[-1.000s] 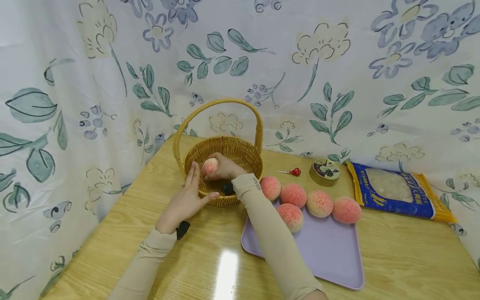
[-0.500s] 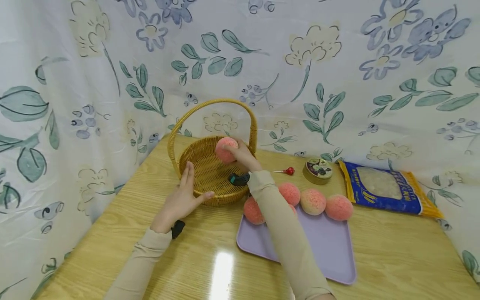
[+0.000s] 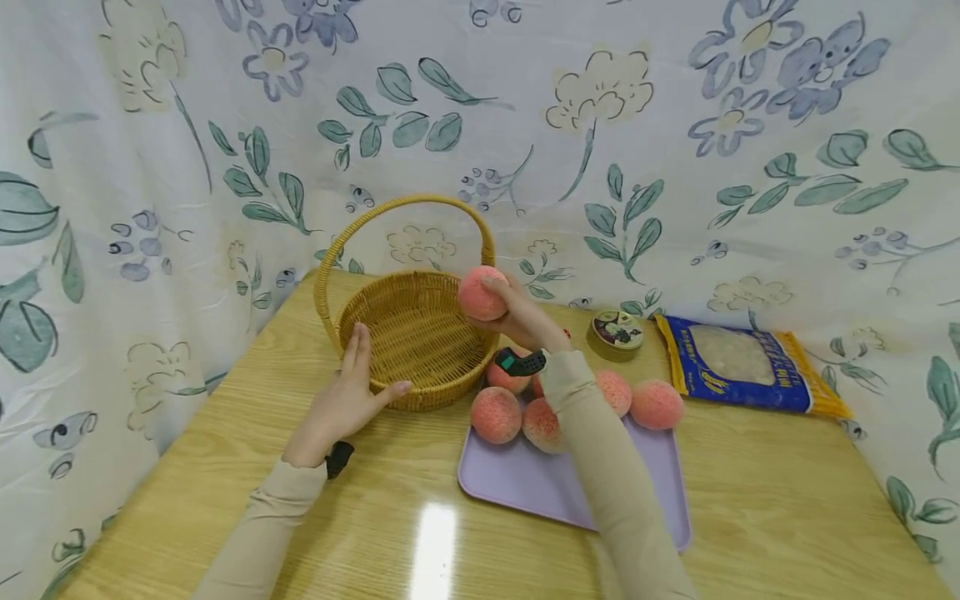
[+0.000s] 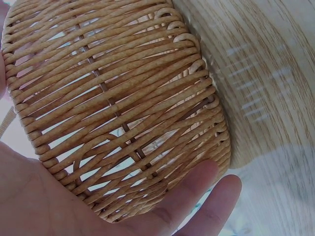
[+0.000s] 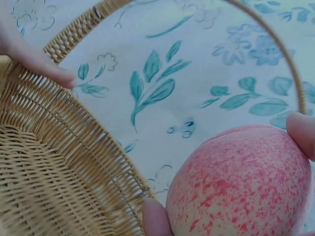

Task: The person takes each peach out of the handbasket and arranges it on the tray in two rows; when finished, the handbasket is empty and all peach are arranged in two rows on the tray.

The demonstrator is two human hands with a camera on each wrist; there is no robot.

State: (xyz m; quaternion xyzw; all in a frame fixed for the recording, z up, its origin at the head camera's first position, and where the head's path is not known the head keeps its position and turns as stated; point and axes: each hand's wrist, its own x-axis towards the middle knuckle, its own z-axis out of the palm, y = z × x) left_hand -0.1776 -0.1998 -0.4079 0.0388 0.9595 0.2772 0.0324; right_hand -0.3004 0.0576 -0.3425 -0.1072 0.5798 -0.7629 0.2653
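A pink, speckled peach (image 3: 482, 293) is gripped by my right hand (image 3: 525, 317), raised over the right rim of the wicker basket (image 3: 420, 337). Thumb and fingers curl round the peach (image 5: 241, 189) in the right wrist view. No fruit shows inside the basket, which has a tall arched handle. My left hand (image 3: 337, 410) rests against the basket's near left side, its fingers straight. Close up, in the left wrist view, those fingers (image 4: 211, 201) lie along the woven wall (image 4: 118, 98). Several more peaches (image 3: 496, 415) crowd the far side of a lilac tray (image 3: 517, 492), some partly behind my right forearm.
A round tin (image 3: 615, 335) stands behind the tray. To its right lies a blue and yellow packet (image 3: 742, 367) with a clear window. A floral curtain (image 3: 525, 125) hangs along the table's back and left edges. A small red object is mostly hidden by my right hand.
My right hand has lifted the peach out of the basket and moved right, to above its right rim. Peaches on the tray have shifted. The left hand keeps its place; the view turns slightly right.
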